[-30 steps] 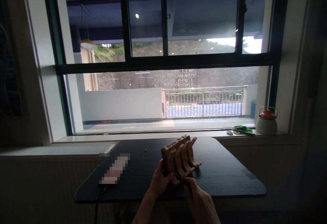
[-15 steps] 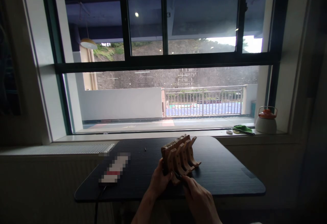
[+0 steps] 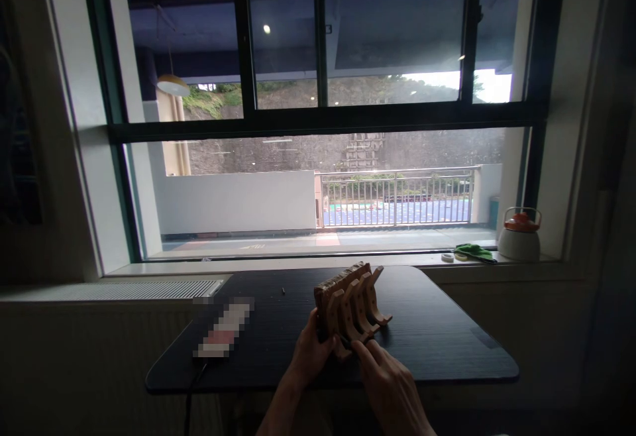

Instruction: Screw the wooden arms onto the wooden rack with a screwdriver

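Note:
A wooden rack [image 3: 346, 303] is held tilted above the near middle of the table. Several curved, hook-like wooden pieces stand in a row on its board, and a rough, pale edge runs along the top. My left hand [image 3: 311, 350] is closed around the rack's lower left corner, thumb in front. At the lower front, beside the nearest curved pieces, my right hand [image 3: 385, 373] has its fingers bent together in a pinch. Something dark shows by those fingertips, too small and dim to name. The rack's back and underside are hidden.
A dark table [image 3: 442, 336] with rounded corners stands below the window. On its left lies a blurred-out oblong item [image 3: 226, 330] with a black cable. A tiny dark piece [image 3: 283, 291] lies farther back. The sill holds a jug [image 3: 519, 240], a green cloth [image 3: 474, 252] and small rings [image 3: 447, 257].
My right hand's fingers have shifted slightly at the front of the rack. The left hand and the rack keep nearly the same position.

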`<state>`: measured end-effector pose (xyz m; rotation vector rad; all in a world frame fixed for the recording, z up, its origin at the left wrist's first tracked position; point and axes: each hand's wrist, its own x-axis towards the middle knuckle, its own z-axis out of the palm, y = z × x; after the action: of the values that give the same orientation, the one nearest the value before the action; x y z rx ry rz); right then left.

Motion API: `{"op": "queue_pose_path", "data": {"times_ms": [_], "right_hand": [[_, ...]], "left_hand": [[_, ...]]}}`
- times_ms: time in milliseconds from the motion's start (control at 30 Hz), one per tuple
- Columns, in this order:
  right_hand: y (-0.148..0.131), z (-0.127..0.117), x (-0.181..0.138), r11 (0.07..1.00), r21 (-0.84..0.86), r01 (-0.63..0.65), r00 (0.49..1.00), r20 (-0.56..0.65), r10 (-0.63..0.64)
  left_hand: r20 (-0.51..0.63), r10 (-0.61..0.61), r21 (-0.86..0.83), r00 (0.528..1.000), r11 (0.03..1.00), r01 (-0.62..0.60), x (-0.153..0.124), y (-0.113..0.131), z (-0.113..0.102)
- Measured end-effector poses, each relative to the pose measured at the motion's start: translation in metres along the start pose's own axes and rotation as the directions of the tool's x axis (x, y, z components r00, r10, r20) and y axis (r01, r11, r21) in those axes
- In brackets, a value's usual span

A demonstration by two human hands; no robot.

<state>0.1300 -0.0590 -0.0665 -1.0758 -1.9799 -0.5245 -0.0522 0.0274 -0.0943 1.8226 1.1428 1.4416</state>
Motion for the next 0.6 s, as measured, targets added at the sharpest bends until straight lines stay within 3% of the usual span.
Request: {"op": "queue_pose_path", "data": {"times_ms": [133, 367, 600], "right_hand": [[0.0030, 0.0040, -0.0049, 0.998, 0.046, -0.049, 0.999, -0.011, 0.050], [0.0032, 0.0047, -0.0080, 0.952, 0.164, -0.259, 0.966, 0.064, 0.252], [-0.0012, 0.0001, -0.0004, 0.999, -0.016, -0.050, 0.995, 0.084, 0.051]], "left_hand": [[-0.018, -0.015, -0.009, 1.000, 1.000, 0.015, 0.0005, -0.0017, 0.0012], [0.004, -0.010, -0.011, 1.000, 1.000, 0.010, -0.0001, 0.0039, 0.0006], [-0.006, 0.007, -0.007, 1.000, 1.000, -0.007, -0.0001, 0.0029, 0.0009]]}}
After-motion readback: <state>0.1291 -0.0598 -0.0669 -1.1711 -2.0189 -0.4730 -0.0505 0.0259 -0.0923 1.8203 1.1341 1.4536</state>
